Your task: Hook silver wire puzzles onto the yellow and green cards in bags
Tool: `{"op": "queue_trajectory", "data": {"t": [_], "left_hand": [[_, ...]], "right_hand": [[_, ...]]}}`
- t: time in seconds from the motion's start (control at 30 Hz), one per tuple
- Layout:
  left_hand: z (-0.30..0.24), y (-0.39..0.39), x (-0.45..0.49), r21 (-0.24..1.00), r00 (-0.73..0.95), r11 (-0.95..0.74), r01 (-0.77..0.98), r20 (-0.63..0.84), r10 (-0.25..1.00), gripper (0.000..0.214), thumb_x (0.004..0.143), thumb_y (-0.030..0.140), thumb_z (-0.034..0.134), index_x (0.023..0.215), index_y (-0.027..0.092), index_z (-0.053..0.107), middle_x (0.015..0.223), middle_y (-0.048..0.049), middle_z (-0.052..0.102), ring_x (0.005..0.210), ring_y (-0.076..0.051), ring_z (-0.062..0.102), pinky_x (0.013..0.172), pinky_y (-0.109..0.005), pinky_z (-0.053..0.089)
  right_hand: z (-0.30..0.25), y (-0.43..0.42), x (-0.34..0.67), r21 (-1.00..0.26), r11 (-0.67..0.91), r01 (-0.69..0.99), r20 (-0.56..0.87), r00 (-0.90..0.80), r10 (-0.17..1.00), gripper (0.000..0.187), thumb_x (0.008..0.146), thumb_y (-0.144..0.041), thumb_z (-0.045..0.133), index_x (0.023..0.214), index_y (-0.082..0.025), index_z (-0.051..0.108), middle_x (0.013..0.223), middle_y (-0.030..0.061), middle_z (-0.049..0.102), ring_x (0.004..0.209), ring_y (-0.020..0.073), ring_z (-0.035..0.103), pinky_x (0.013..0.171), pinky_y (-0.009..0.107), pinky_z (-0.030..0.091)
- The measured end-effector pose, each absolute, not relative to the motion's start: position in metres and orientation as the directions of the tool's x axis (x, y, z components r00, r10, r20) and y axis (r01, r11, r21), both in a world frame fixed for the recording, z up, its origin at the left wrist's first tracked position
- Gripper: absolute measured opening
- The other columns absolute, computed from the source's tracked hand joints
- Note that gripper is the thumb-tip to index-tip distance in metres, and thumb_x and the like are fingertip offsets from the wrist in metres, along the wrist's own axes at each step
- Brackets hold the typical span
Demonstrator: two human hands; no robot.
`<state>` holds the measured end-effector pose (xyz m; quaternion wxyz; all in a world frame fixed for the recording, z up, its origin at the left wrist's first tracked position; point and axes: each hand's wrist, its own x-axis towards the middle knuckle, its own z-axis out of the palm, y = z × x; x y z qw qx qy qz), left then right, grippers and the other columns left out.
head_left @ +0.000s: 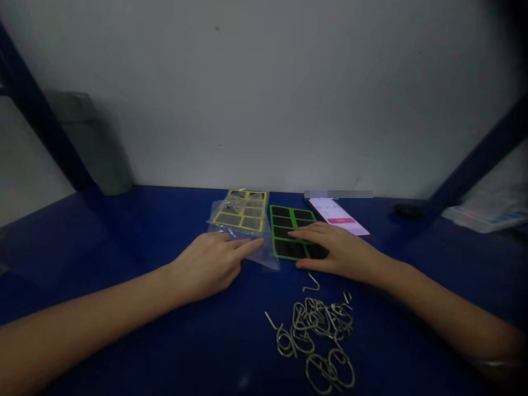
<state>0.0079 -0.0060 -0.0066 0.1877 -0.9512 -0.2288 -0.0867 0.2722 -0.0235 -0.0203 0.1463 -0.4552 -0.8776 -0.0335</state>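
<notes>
My right hand (pixel 336 250) lies flat, fingers stretched out, on a green-framed sheet of black rectangular pads (pixel 289 228). My left hand (pixel 212 264) rests on the blue table (pixel 124 242) with its index finger pointing right; the fingertip touches the edge of a clear plastic bag (pixel 264 256). That bag holds a yellow-framed sheet of black pads (pixel 243 212) just left of the green one. A heap of several bent metal wire hooks (pixel 319 335) lies in front of my hands.
A phone with a lit white and pink screen (pixel 338 216) lies behind my right hand. Dark blue frame struts (pixel 39 115) slant up at both sides. A grey block (pixel 97 148) stands at back left, and papers (pixel 489 212) lie at far right.
</notes>
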Motion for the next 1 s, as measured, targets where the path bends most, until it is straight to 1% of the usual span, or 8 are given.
{"op": "queue_trajectory", "data": {"t": [0.1,0.27,0.4,0.5,0.67,0.83,0.9,1.0], "left_hand": [[-0.0063,-0.0075,0.0092,-0.291,0.879,-0.837,0.464,0.265,0.395,0.042,0.078,0.012,0.042,0.12,0.016,0.042,0.099,-0.009,0.061,0.087,-0.019,0.058,0.076,-0.034,0.047],[-0.0069,-0.0045,0.0075,-0.209,0.882,-0.869,0.449,0.258,0.393,0.031,0.085,0.017,0.04,0.115,0.015,0.044,0.09,-0.0069,0.064,0.076,-0.017,0.062,0.064,-0.029,0.05],[-0.0057,-0.0031,0.0054,-0.25,0.936,-0.906,0.342,0.178,0.304,0.045,0.082,0.008,0.038,0.125,0.019,0.033,0.123,-0.0088,0.047,0.095,-0.019,0.057,0.073,-0.03,0.049],[-0.003,-0.0052,0.0058,-0.247,0.933,-0.9,0.358,0.136,0.334,0.06,0.078,0.001,0.036,0.131,0.023,0.02,0.134,-0.0064,0.033,0.106,-0.018,0.05,0.076,-0.028,0.048],[-0.0046,-0.005,0.0055,-0.253,0.889,-0.854,0.454,0.192,0.416,0.057,0.08,0.005,0.038,0.131,0.023,0.022,0.114,-0.0093,0.054,0.095,-0.02,0.057,0.066,-0.027,0.05],[-0.0105,-0.0023,0.005,-0.173,0.881,-0.878,0.447,0.257,0.398,0.041,0.085,0.018,0.039,0.125,0.017,0.033,0.106,-0.0084,0.058,0.087,-0.017,0.059,0.071,-0.027,0.05],[-0.0091,-0.0031,0.0054,-0.203,0.904,-0.891,0.405,0.236,0.357,0.045,0.084,0.013,0.038,0.128,0.019,0.029,0.115,-0.0078,0.054,0.088,-0.017,0.058,0.069,-0.026,0.05],[-0.0041,-0.0051,0.0061,-0.315,0.94,-0.888,0.336,0.172,0.295,0.057,0.081,0.006,0.037,0.132,0.025,0.019,0.134,-0.005,0.034,0.086,-0.017,0.057,0.061,-0.026,0.05]], "right_hand": [[-0.0199,-0.0249,0.2711,-0.118,0.571,0.813,0.277,-0.525,0.805,0.054,0.072,-0.05,0.052,0.116,-0.018,0.05,0.11,0.0097,0.057,0.104,0.0233,0.049,0.088,0.039,0.041],[-0.0178,-0.0285,0.2684,-0.145,0.533,0.834,0.225,-0.497,0.838,0.058,0.075,-0.05,0.05,0.124,-0.022,0.041,0.117,0.0114,0.051,0.11,0.0255,0.045,0.089,0.041,0.041],[-0.015,-0.0302,0.267,-0.097,0.558,0.824,0.204,-0.532,0.822,0.055,0.077,-0.047,0.047,0.126,-0.022,0.039,0.114,0.0105,0.053,0.096,0.023,0.056,0.08,0.037,0.047],[-0.0143,-0.0311,0.2666,0.005,0.594,0.804,0.217,-0.581,0.785,0.05,0.08,-0.044,0.044,0.124,-0.02,0.041,0.109,0.0104,0.058,0.088,0.0226,0.059,0.073,0.036,0.049],[-0.0159,-0.0317,0.2672,0.152,0.613,0.775,0.234,-0.631,0.739,0.037,0.085,-0.037,0.036,0.111,-0.017,0.053,0.096,0.0089,0.064,0.075,0.0203,0.063,0.063,0.033,0.051],[-0.0162,-0.0326,0.2666,0.167,0.603,0.78,0.305,-0.623,0.72,0.036,0.087,-0.027,0.03,0.113,-0.016,0.052,0.086,0.0078,0.067,0.066,0.0175,0.063,0.057,0.03,0.05],[-0.0154,-0.033,0.265,0.151,0.588,0.795,0.326,-0.601,0.729,0.036,0.087,-0.024,0.028,0.113,-0.014,0.051,0.08,0.0085,0.067,0.061,0.0173,0.063,0.054,0.029,0.05],[-0.0146,-0.0332,0.2624,0.143,0.541,0.829,0.348,-0.554,0.756,0.037,0.085,-0.02,0.029,0.115,-0.013,0.049,0.072,0.0077,0.067,0.055,0.0166,0.062,0.049,0.028,0.048]]}}
